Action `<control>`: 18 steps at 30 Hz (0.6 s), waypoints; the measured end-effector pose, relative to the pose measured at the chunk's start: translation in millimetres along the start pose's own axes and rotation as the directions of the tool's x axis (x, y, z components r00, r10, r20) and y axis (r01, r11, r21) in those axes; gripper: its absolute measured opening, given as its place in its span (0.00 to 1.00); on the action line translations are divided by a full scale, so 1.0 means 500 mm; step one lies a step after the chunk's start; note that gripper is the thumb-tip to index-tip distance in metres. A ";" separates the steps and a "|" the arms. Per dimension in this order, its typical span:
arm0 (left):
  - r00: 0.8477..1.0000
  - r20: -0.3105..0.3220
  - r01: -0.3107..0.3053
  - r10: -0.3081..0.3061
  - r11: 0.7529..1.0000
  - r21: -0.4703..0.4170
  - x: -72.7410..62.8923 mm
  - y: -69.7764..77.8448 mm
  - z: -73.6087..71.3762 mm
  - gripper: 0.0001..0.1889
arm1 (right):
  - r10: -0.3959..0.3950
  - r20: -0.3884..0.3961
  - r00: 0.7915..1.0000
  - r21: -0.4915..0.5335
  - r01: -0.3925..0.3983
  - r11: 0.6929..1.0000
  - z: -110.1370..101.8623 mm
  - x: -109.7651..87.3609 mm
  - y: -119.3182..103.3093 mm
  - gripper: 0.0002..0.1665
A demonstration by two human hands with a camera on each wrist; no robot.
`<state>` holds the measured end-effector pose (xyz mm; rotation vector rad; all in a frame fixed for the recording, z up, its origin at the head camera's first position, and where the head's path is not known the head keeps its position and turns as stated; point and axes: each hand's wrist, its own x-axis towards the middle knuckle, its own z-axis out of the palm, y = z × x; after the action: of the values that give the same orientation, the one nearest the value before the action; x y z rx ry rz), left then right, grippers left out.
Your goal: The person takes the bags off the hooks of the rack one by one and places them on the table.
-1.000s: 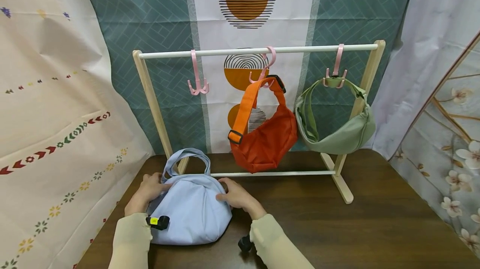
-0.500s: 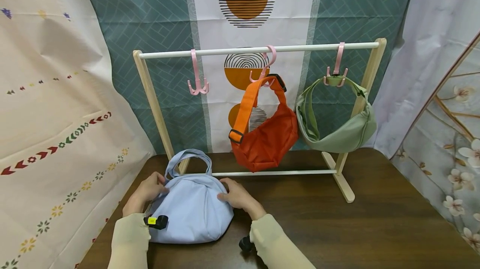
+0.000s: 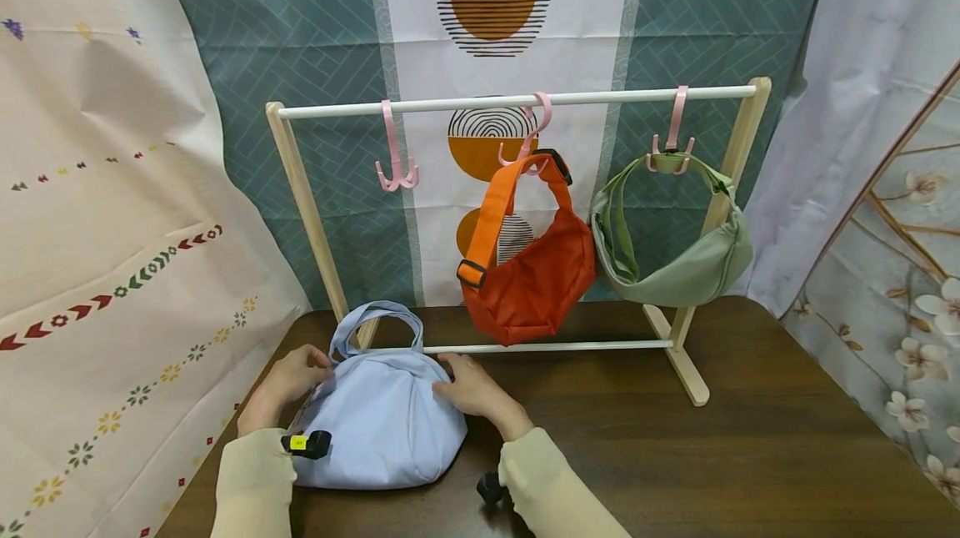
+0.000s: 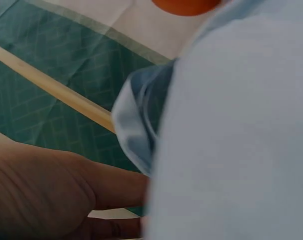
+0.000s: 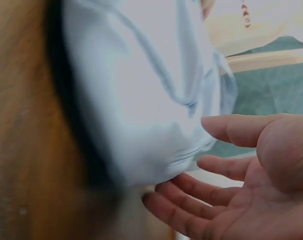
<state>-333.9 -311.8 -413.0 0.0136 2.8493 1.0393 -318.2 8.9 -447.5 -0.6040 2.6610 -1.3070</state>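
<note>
A light blue handbag [image 3: 382, 421] stands on the brown table, its strap loop [image 3: 378, 317] raised at the top. At its upper left edge is my left hand [image 3: 288, 384]; in the left wrist view the fingertips go out of sight behind the blue cloth. My right hand [image 3: 476, 392] rests at the bag's right side. In the right wrist view its fingers [image 5: 191, 197] are loosely bent against the bag's edge, with the thumb spread away from them.
A rack with a white rail [image 3: 465, 103] stands behind. Pink hooks hang from it: a bare one [image 3: 395, 163] at left, one bearing an orange-red waist bag [image 3: 528, 271], one a green bag [image 3: 675, 267]. The rack's wooden foot [image 3: 686, 371] sits on the table [image 3: 675, 471].
My left hand has drawn slightly left, its thumb coming off the bag's front. The right hand stays at the bag's right side, and the bag has barely shifted.
</note>
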 end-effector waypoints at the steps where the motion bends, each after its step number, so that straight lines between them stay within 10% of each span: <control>1: 1.000 -0.015 -0.012 0.012 1.000 -0.013 -0.003 0.002 -0.005 0.13 | -0.010 -0.003 1.000 -0.010 0.010 1.000 -0.003 -0.002 -0.006 0.31; 10: 0.949 -0.225 -0.243 0.221 0.967 -0.075 -0.030 0.057 -0.037 0.17 | -0.178 0.021 0.984 0.041 0.177 0.983 -0.043 -0.023 -0.069 0.23; 18: 0.894 -0.280 -0.425 0.351 0.863 -0.275 -0.026 0.099 -0.030 0.17 | -0.262 0.057 0.963 0.089 0.256 0.962 -0.078 -0.044 -0.118 0.18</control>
<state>-324.1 -284.3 -368.4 0.5010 2.8869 1.6901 -290.8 13.9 -378.8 -0.9950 2.5252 -1.4204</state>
